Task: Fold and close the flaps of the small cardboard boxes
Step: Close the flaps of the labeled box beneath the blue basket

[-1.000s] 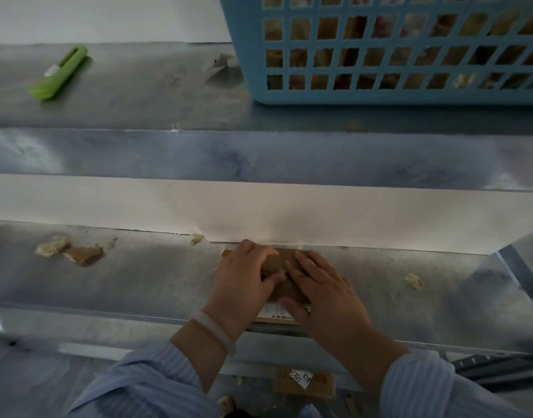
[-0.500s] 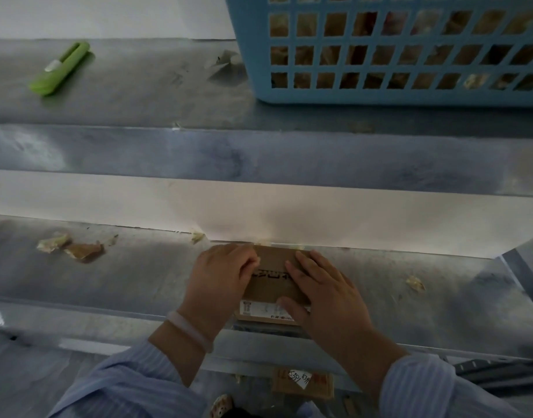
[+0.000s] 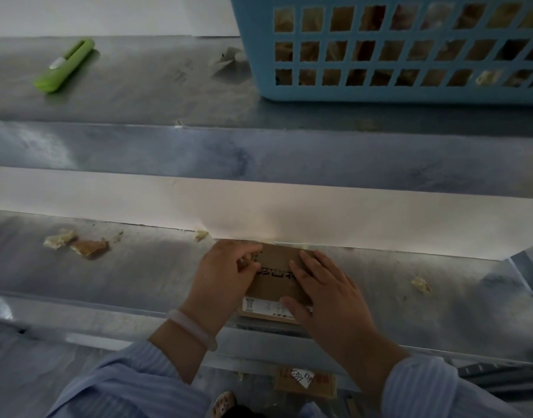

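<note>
A second ago both hands lay over the box (image 3: 276, 282) and hid its lid. Since then the left grip (image 3: 226, 279) has slid off to the box's left edge, baring the brown lid and its black print. The box itself has stayed put, at lower centre of the frame, its far side against the white panel (image 3: 289, 206).

The left grip's fingers are curled over the lid's left edge and hold it there. The right grip (image 3: 328, 300) lies spread on the right half of the lid, fingers straight and pressing down, thumb along the near side by the white label (image 3: 262, 306); it grasps nothing. A pale bracelet (image 3: 193, 328) sits on the left wrist, and both sleeves (image 3: 422, 387) are light and striped.

The box rests on a dull metal surface (image 3: 138, 273). Torn scraps lie on it: a brown one (image 3: 88, 247) at left, a small one (image 3: 420, 285) at right. Above the white panel runs a second metal ledge (image 3: 138, 101) that carries a green cutter (image 3: 63, 66) at upper left and a blue basket (image 3: 395, 86) at upper right, with a crumpled scrap just left of the basket. Below the surface, at bottom centre, another box (image 3: 304, 383) shows a handwritten tag.
</note>
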### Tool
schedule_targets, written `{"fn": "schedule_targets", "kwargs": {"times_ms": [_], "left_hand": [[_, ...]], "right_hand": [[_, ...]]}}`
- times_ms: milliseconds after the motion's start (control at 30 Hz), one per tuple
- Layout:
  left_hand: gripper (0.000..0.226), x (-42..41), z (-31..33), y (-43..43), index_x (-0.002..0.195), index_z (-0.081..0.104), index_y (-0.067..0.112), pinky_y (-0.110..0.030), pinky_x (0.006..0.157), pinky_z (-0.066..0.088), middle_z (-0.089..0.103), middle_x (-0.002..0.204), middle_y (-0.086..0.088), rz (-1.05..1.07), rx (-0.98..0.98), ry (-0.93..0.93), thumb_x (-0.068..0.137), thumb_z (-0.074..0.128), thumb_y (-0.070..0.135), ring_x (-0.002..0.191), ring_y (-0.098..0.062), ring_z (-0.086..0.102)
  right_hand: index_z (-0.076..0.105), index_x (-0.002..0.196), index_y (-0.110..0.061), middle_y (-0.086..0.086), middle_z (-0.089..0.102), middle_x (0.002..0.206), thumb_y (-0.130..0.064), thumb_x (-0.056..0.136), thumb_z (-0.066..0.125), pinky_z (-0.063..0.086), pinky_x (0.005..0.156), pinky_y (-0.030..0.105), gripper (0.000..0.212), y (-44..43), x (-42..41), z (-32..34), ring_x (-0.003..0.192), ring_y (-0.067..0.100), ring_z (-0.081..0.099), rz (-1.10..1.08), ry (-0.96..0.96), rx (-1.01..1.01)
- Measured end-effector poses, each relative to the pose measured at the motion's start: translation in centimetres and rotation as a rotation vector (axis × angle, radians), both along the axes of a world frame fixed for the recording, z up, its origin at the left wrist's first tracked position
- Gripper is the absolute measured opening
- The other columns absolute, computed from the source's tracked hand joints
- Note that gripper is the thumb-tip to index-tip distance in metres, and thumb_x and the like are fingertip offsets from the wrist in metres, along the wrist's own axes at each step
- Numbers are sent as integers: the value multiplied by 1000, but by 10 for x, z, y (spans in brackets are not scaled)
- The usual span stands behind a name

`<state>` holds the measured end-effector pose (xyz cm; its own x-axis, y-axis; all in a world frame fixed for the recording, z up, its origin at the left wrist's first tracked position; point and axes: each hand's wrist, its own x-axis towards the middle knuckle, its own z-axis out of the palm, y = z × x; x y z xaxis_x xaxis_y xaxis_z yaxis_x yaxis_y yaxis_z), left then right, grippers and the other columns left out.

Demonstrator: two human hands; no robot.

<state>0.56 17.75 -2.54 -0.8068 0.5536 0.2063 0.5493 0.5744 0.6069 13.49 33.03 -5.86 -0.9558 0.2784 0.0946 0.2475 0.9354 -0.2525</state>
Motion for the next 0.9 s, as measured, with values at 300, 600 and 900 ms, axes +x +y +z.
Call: {"fn": "schedule_targets", "kwargs": {"times_ms": [300, 600, 900], "left_hand": [[11, -7, -4, -4, 76, 63, 25, -13, 58, 41, 64, 75, 11, 166, -5, -221, 81, 72, 26, 72, -2, 59], [16, -9, -19, -18, 81, 67, 16, -20, 64, 49, 63, 85, 3, -8, 3, 256, 88, 52, 19, 70, -7, 57], [15, -15, -9, -18, 98, 73, 25, -30, 83, 53, 68, 93, 14, 11, 74, -218, 88, 64, 31, 86, -4, 62]], "right_hand": [[52, 137, -28, -6, 45, 147, -70, 87, 30, 29, 109, 38, 69, 3, 0, -6, 140, 17, 35, -1, 31, 32], [54, 135, -29, -6, 46, 146, -70, 87, 32, 28, 105, 36, 67, 3, 1, -6, 138, 16, 37, -10, 41, 40], [56, 134, -26, -5, 48, 145, -68, 86, 35, 31, 105, 36, 67, 1, 1, -9, 138, 17, 38, -6, 75, 45]]}}
